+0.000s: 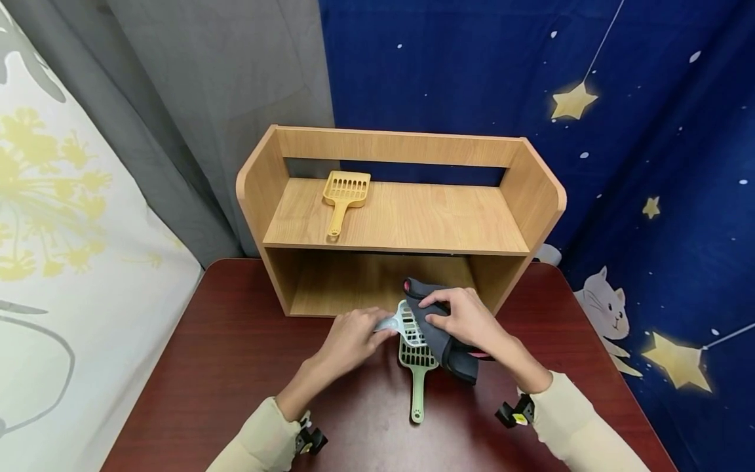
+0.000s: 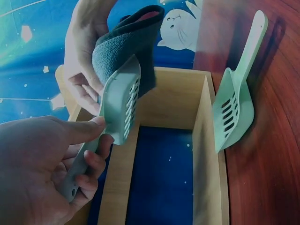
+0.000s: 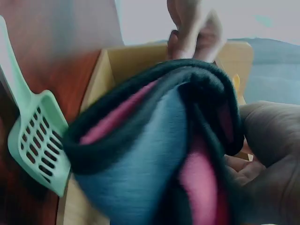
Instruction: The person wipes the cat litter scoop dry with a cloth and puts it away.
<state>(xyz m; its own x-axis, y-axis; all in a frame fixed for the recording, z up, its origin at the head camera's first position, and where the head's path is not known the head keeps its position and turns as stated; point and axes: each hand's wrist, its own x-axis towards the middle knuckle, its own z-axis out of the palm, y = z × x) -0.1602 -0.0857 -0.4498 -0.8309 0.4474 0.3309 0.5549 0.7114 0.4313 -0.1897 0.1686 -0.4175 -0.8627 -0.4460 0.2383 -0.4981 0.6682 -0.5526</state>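
Note:
My left hand (image 1: 356, 339) grips the handle of a pale blue slotted litter scoop (image 1: 411, 326), its head raised above the table. Folded in my right hand (image 1: 468, 319) is a dark grey cloth (image 1: 433, 321) with a pink inner side, held against the edge of the scoop's head. In the left wrist view the cloth (image 2: 124, 49) overlaps the far end of the scoop (image 2: 119, 105). Below them a green litter scoop (image 1: 417, 380) lies on the table, handle toward me, its head partly covered by the blue scoop in the head view.
A two-tier wooden shelf (image 1: 395, 216) stands at the back of the dark red table (image 1: 236, 367). On its upper board, at the left, rests a yellow litter scoop (image 1: 343, 196). Curtains, grey (image 1: 236, 65) and starry blue (image 1: 442, 65), hang behind it.

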